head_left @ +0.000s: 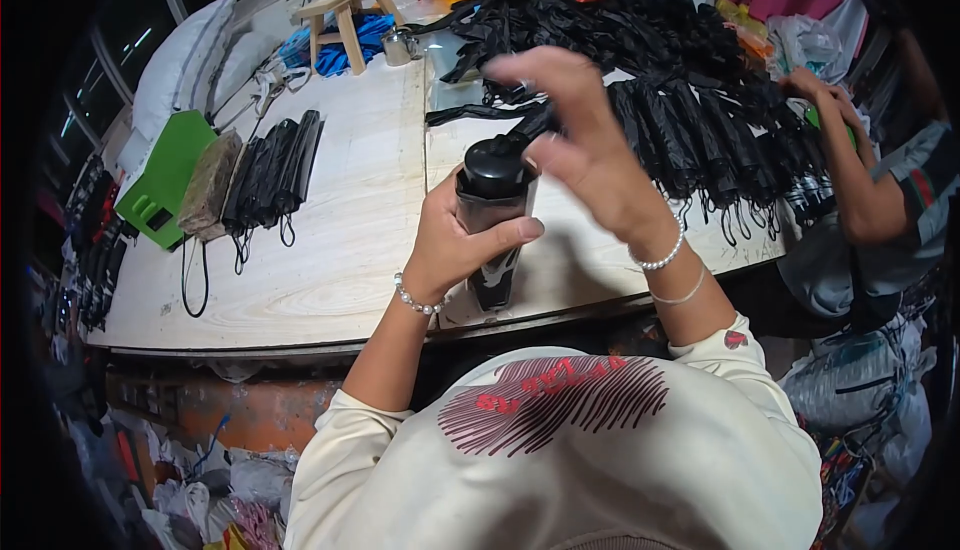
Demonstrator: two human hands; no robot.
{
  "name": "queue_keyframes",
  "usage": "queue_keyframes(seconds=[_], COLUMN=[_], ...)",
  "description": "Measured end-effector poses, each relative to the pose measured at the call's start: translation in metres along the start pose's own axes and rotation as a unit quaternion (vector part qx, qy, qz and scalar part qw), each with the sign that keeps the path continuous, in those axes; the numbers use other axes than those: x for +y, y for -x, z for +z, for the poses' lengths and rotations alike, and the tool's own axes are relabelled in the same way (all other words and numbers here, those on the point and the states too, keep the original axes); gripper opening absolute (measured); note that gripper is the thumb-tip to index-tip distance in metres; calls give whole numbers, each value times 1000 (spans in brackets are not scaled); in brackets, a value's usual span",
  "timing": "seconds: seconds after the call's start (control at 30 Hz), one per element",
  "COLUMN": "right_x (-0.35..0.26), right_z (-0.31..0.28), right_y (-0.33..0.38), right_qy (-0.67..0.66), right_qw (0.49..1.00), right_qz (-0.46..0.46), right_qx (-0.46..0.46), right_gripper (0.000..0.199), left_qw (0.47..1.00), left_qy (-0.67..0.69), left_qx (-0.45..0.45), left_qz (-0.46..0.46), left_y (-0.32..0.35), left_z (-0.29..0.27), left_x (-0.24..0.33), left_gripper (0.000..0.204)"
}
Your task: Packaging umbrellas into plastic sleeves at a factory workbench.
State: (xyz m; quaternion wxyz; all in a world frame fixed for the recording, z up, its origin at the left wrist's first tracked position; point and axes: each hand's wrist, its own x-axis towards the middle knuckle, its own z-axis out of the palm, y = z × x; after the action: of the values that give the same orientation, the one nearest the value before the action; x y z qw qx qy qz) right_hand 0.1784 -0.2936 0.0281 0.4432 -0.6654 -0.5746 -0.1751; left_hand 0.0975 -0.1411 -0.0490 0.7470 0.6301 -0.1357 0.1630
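Note:
My left hand (455,235) is wrapped round a black folded compact umbrella (497,212), its thumb across the front. The umbrella stands nearly upright by the table's front edge, its round black end on top and a white print low on its side. Just above and to the right, my right hand (590,140) is raised, blurred by motion, with thumb and fingers apart. A black strip (527,128) runs from the umbrella's top toward the gap between those fingers; I see no grip on it.
Rows of black folded umbrellas (680,140) lie right, below a heap of black fabric (590,25). At left more umbrellas (275,175) lie beside a brick (210,185) and green box (165,175). A wooden stool (348,25) stands behind. A co-worker's arm (850,165) reaches in from the right.

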Motion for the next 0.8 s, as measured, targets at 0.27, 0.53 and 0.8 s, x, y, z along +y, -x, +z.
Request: queue_keyframes(seconds=[0.27, 0.53, 0.8], right_x=[9, 25, 30], right_z=[11, 47, 36], right_y=[18, 57, 64], right_qy=[-64, -215, -63], right_qw=[995, 937, 976], right_qz=[-22, 233, 189], right_qx=[-79, -149, -84], right_gripper=[68, 53, 36], left_qw=[988, 965, 985], left_qy=[-47, 71, 73], left_qx=[95, 134, -31], left_qz=[114, 215, 154], left_y=[2, 2, 10], left_z=[-15, -9, -15], left_x=[8, 15, 32], left_gripper=[46, 42, 42])
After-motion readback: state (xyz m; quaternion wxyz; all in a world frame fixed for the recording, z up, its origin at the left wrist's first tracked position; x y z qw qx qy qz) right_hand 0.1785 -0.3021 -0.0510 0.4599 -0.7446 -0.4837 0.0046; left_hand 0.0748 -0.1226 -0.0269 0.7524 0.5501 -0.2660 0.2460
